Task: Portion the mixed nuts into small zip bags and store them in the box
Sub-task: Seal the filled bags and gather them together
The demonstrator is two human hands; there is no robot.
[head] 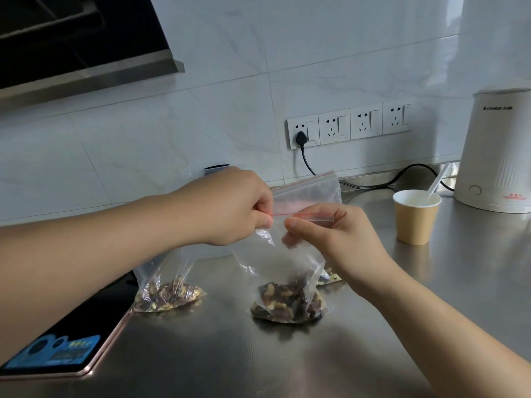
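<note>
Evidently light and floppy, the nut-filled zip bag (287, 285) standing mid-counter on the steel worktop (218, 351) is best held where the left hand (230, 205) and right hand (324, 234) pinch its red-lined zip strip (304, 216), as thin film likely slips.

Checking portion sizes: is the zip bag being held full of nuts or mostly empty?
Mostly empty: in the held zip bag the mixed nuts fill only the bottom; clear plastic rises above them to the red zip strip.

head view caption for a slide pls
Both hands, left and right, pinch the red zip strip of a clear nut-filled plastic bag.
</note>
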